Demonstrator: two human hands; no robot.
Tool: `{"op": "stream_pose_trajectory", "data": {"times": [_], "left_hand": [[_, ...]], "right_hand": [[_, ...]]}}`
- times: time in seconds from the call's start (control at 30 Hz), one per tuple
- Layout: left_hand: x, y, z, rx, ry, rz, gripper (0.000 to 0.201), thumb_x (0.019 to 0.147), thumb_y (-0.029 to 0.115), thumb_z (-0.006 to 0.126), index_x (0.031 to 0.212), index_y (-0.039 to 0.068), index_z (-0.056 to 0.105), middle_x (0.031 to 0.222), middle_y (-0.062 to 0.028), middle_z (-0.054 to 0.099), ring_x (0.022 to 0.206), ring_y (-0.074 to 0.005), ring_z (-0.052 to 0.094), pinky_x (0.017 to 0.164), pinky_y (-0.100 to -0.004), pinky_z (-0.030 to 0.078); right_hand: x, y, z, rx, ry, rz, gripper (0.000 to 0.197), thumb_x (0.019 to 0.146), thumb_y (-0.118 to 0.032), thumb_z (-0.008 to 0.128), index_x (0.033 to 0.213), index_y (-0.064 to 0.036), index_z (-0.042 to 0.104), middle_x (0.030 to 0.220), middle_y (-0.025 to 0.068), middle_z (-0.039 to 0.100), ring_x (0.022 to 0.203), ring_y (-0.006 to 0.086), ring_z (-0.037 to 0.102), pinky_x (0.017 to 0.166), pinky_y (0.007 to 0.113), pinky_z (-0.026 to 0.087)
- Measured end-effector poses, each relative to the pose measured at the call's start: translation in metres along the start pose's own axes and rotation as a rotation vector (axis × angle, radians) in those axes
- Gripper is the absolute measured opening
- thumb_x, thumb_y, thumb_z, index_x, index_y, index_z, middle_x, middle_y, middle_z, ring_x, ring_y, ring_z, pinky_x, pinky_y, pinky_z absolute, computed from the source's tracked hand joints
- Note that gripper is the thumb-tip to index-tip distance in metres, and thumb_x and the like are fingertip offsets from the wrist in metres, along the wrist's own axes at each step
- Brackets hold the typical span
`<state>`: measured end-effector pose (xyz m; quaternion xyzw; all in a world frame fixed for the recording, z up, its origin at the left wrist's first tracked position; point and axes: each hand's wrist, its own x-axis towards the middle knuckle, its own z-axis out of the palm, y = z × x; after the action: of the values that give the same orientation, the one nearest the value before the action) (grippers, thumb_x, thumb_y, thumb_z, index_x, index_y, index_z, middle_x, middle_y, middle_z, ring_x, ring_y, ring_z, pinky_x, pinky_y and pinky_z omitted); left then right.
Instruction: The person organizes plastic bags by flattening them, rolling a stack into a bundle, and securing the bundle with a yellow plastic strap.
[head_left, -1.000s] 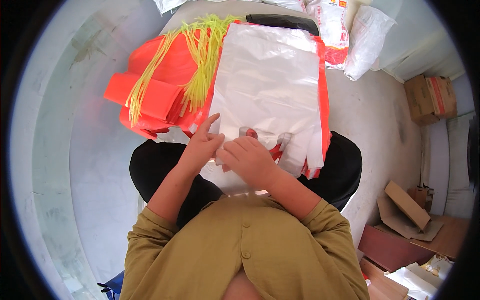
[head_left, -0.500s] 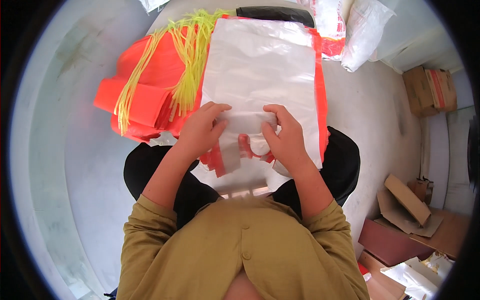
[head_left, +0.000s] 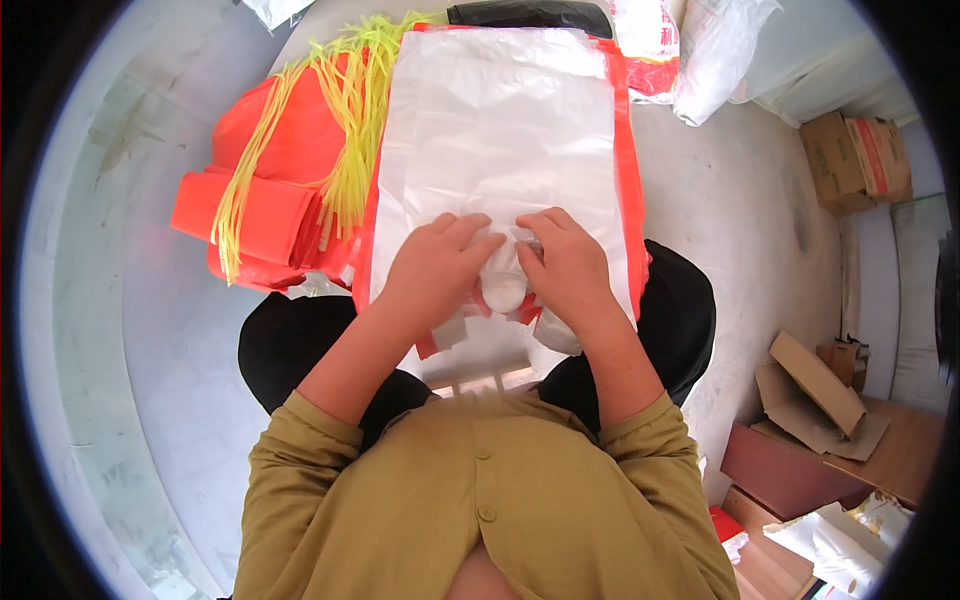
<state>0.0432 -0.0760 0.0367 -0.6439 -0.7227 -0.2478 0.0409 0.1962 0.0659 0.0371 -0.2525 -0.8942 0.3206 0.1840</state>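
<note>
Across my lap and the surface ahead lies a flat stack of whitish translucent plastic bags (head_left: 500, 120), with red plastic (head_left: 630, 160) showing along its edges. At the stack's near end, my left hand (head_left: 445, 262) is closed with thumb against fingers on a crumpled piece of clear plastic bag (head_left: 505, 255). My right hand (head_left: 565, 262) pinches the same piece from the other side, close to the left. Below the hands hang cut-out, handle-like ends (head_left: 558, 333) in white and red. The fingers partly hide the gripped plastic.
Folded red plastic bags (head_left: 245, 215) lie left of the stack, with yellow-green strips (head_left: 355, 150) draped over them. A black roll-like bundle (head_left: 530, 15) sits at the far end. White sacks (head_left: 725, 60) stand far right. Cardboard boxes (head_left: 850, 165) and opened cardboard (head_left: 815, 400) are at right.
My hands have come closer together, the right one staying nearly in place. The plastic stretched as a band between them is now bunched up. The view has shifted slightly.
</note>
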Motion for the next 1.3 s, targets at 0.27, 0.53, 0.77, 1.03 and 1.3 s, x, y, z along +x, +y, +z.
{"op": "stream_pose_trajectory", "data": {"times": [0.27,0.53,0.77,1.03,1.3], "left_hand": [[0.0,0.003,0.0,-0.049,-0.085,0.053,0.046,0.074,0.001,0.068,0.119,0.009,0.07,0.129,-0.0106,0.064,0.102,-0.0295,0.061,0.089,-0.0389,0.053],[0.0,0.02,-0.01,-0.084,-0.102,0.028,0.052,0.074,0.001,0.072,0.125,0.013,0.069,0.136,-0.012,0.062,0.106,-0.0319,0.06,0.094,-0.0411,0.052],[-0.002,0.009,0.005,-0.254,-0.119,-0.144,0.036,0.082,0.013,0.075,0.118,0.015,0.076,0.134,-0.0094,0.065,0.111,-0.0318,0.06,0.1,-0.0406,0.049],[0.001,-0.002,0.012,-0.506,-0.132,-0.227,0.021,0.095,0.012,0.065,0.112,0.004,0.075,0.135,-0.0095,0.066,0.116,-0.0312,0.056,0.099,-0.0401,0.048],[-0.004,-0.009,0.011,-0.65,-0.159,-0.298,0.029,0.106,0.018,0.055,0.127,0.005,0.069,0.139,-0.0054,0.064,0.121,-0.0229,0.055,0.108,-0.0353,0.041]], "right_hand": [[-0.026,0.006,-0.002,-0.144,0.061,-0.502,0.029,0.07,-0.002,0.072,0.099,-0.0053,0.066,0.125,0.0148,0.062,0.118,0.0407,0.057,0.099,0.051,0.047],[-0.032,0.012,0.009,-0.022,0.171,-0.439,0.026,0.069,-0.001,0.073,0.093,-0.0051,0.066,0.128,0.0139,0.062,0.12,0.0391,0.055,0.102,0.051,0.045],[-0.03,0.014,-0.002,0.118,0.252,-0.28,0.028,0.081,-0.002,0.069,0.109,-0.0045,0.067,0.133,0.0154,0.06,0.123,0.0377,0.055,0.107,0.048,0.043],[-0.044,0.071,-0.021,0.728,0.369,0.19,0.048,0.107,-0.021,0.054,0.15,-0.0034,0.043,0.15,0.0127,0.05,0.136,0.0201,0.046,0.115,0.034,0.035],[-0.033,0.062,-0.023,0.769,0.303,0.215,0.05,0.108,-0.025,0.054,0.152,-0.0052,0.042,0.142,0.0102,0.054,0.128,0.0172,0.049,0.113,0.032,0.035]]}}
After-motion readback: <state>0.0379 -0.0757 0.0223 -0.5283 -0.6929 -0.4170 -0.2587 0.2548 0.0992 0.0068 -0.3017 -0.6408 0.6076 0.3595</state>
